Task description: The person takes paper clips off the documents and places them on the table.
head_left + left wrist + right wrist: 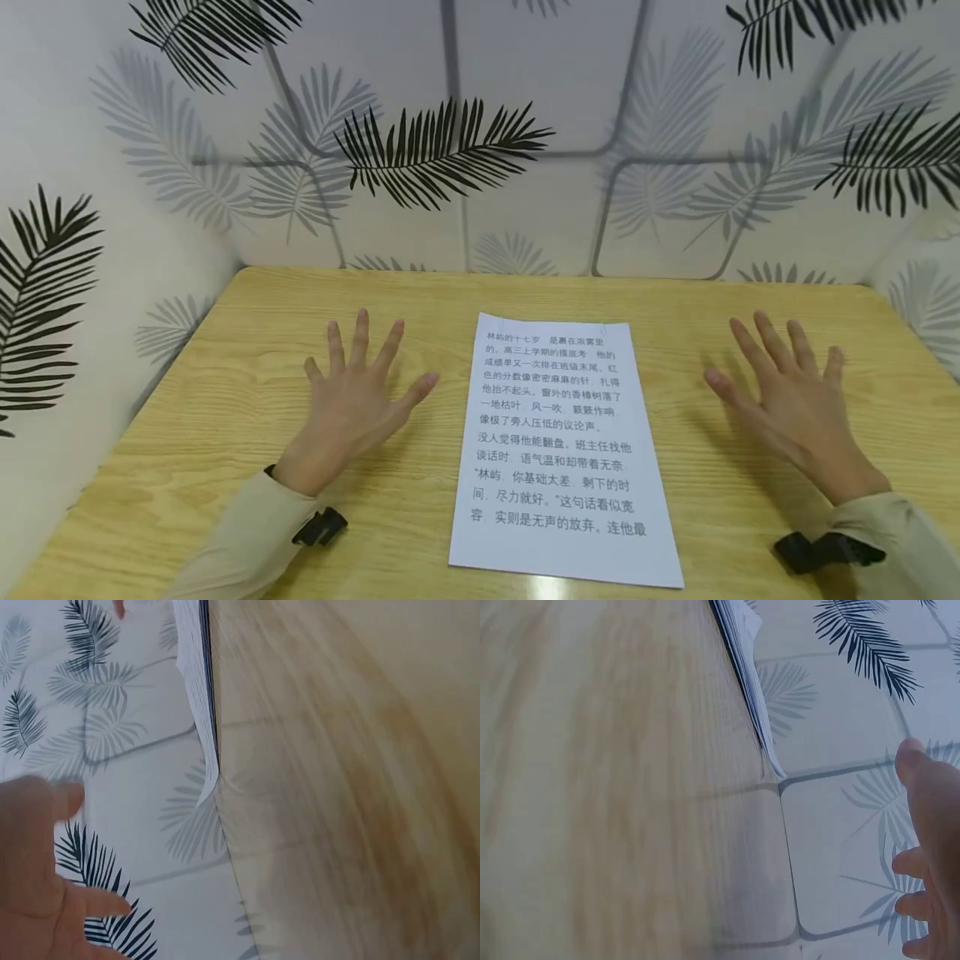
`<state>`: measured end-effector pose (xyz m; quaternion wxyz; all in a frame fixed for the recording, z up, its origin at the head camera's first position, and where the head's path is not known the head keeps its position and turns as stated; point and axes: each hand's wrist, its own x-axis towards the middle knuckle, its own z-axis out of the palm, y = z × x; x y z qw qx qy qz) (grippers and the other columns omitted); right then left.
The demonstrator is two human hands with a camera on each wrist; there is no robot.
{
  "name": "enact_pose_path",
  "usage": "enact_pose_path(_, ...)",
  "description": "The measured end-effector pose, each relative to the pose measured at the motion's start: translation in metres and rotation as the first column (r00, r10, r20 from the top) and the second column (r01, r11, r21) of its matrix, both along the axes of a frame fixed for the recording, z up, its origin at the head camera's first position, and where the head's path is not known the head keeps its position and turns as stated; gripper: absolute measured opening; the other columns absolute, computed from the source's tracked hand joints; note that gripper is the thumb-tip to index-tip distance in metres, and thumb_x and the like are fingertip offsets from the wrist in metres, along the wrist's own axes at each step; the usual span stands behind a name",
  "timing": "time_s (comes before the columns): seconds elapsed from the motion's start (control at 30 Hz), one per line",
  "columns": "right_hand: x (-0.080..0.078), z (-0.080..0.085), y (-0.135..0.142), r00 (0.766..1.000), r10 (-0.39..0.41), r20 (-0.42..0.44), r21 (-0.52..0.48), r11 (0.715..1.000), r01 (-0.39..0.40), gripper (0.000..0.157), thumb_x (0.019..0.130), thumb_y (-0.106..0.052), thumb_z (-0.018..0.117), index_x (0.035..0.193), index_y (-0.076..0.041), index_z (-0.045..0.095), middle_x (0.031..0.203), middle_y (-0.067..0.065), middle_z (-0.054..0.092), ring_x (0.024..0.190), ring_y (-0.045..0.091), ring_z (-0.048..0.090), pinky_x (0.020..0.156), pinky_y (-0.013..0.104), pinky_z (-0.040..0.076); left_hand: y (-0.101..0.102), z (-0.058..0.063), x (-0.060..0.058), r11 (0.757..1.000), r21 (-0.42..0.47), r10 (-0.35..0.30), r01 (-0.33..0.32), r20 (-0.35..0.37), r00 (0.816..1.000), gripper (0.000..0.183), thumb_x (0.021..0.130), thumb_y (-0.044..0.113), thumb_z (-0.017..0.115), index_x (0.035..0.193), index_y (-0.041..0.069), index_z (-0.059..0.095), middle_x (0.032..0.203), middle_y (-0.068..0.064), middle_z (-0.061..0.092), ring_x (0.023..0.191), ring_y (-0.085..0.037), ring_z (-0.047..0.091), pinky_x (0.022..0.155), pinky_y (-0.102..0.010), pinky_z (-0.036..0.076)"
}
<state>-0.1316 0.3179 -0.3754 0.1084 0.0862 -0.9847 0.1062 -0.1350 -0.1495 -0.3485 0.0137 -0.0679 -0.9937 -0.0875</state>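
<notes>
A stack of white paper sheets printed with Chinese text lies on the wooden table between my hands. To its left, my left hand has its fingers spread wide and holds nothing. My right hand is likewise spread on the other side, apart from the sheets, with a shadow on the wood below it. Seen low from the side in the left wrist view, the stack shows layered edges with a dark layer underneath. The right wrist view catches the same stack, its near corner bent.
The light wooden table runs back to a wall covered in leaf-patterned paper. Another patterned wall borders the left side. Dark straps with small black devices sit at both sleeve cuffs.
</notes>
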Motion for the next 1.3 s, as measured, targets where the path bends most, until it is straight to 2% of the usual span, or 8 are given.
enact_pose_path(0.23, -0.003, -0.001, -0.01, 0.997, 0.036, -0.061, -0.106, 0.993, -0.042, 0.064, 0.102, -0.045, 0.04, 0.15, -0.003, 0.029, 0.153, 0.028, 0.024, 0.14, 0.052, 0.017, 0.108, 0.075, 0.008, 0.014, -0.005, -0.01, 0.99, 0.136, -0.027, 0.034, -0.048, 0.998, 0.069, 0.103, 0.049, 0.033, 0.15, -0.002, 0.026, 0.148, -0.033, 0.031, 0.132, -0.054, 0.034, 0.101, -0.064, 0.041)
enact_pose_path(0.4, -0.005, -0.003, -0.023, 0.996, 0.073, -0.047, -0.251, 0.965, -0.082, 0.056, 0.102, -0.035, 0.047, 0.136, 0.01, 0.044, 0.136, 0.035, 0.04, 0.116, 0.054, 0.044, 0.092, 0.069, 0.039, 0.022, -0.008, -0.019, 0.929, 0.367, -0.064, 0.051, 0.022, 0.998, 0.055, 0.102, 0.036, 0.046, 0.133, -0.01, 0.047, 0.119, -0.028, 0.06, 0.104, -0.038, 0.061, 0.085, -0.048, 0.056)
enact_pose_path(0.57, -0.008, -0.007, -0.038, 0.991, 0.117, 0.059, -0.374, 0.923, -0.086, 0.05, 0.102, -0.029, 0.048, 0.13, 0.013, 0.049, 0.117, 0.031, 0.054, 0.094, 0.044, 0.06, 0.074, 0.057, 0.055, 0.027, -0.014, -0.029, 0.865, 0.502, -0.057, 0.008, 0.082, 0.995, 0.04, 0.1, 0.032, 0.051, 0.114, -0.005, 0.061, 0.102, -0.018, 0.067, 0.09, -0.027, 0.064, 0.077, -0.039, 0.057)
enact_pose_path(0.87, -0.012, -0.01, -0.06, 0.98, 0.073, 0.184, -0.415, 0.91, 0.01, 0.052, 0.101, -0.036, 0.049, 0.129, 0.007, 0.054, 0.106, 0.023, 0.064, 0.084, 0.029, 0.065, 0.063, 0.032, 0.053, 0.036, -0.025, -0.03, 0.807, 0.587, -0.073, -0.055, 0.192, 0.979, 0.041, 0.098, 0.03, 0.055, 0.128, 0.001, 0.057, 0.116, -0.015, 0.066, 0.104, -0.027, 0.065, 0.085, -0.04, 0.057)
enact_pose_path(1.0, -0.014, -0.013, -0.068, 0.977, 0.065, 0.204, -0.432, 0.901, 0.03, 0.045, 0.1, -0.032, 0.052, 0.123, 0.006, 0.057, 0.097, 0.019, 0.066, 0.067, 0.016, 0.063, 0.052, 0.025, 0.05, 0.038, -0.028, -0.034, 0.674, 0.728, -0.166, -0.127, 0.317, 0.934, 0.044, 0.098, 0.025, 0.057, 0.132, -0.003, 0.051, 0.119, -0.018, 0.064, 0.098, -0.024, 0.067, 0.084, -0.034, 0.059)
enact_pose_path(1.13, -0.017, -0.014, -0.08, 0.97, 0.045, 0.24, -0.4, 0.915, 0.056, 0.036, 0.098, -0.029, 0.057, 0.109, 0.005, 0.063, 0.085, 0.013, 0.067, 0.066, 0.016, 0.058, 0.053, 0.025, 0.047, 0.035, -0.03, -0.04, 0.487, 0.828, -0.311, -0.279, 0.463, 0.83, 0.044, 0.099, 0.017, 0.054, 0.133, -0.009, 0.044, 0.124, -0.023, 0.058, 0.104, -0.026, 0.065, 0.091, -0.033, 0.057)
enact_pose_path(1.23, -0.022, -0.012, -0.088, 0.951, 0.029, 0.308, -0.372, 0.924, 0.092, 0.034, 0.096, -0.029, 0.059, 0.102, 0.004, 0.064, 0.081, 0.01, 0.065, 0.067, 0.018, 0.054, 0.055, 0.026, 0.044, 0.033, -0.03, -0.044, 0.405, 0.848, -0.371, -0.342, 0.494, 0.786, 0.04, 0.099, 0.012, 0.052, 0.13, -0.012, 0.043, 0.119, -0.022, 0.059, 0.102, -0.024, 0.064, 0.094, -0.036, 0.055)
enact_pose_path(1.3, -0.025, -0.012, -0.09, 0.939, 0.019, 0.344, -0.369, 0.922, 0.117, 0.033, 0.095, -0.028, 0.059, 0.1, 0.004, 0.063, 0.081, 0.01, 0.064, 0.067, 0.018, 0.054, 0.055, 0.025, 0.043, 0.034, -0.032, -0.044, 0.388, 0.85, -0.386, -0.357, 0.502, 0.774, 0.036, 0.099, 0.011, 0.051, 0.126, -0.013, 0.046, 0.114, -0.019, 0.06, 0.096, -0.02, 0.063, 0.093, -0.035, 0.055)
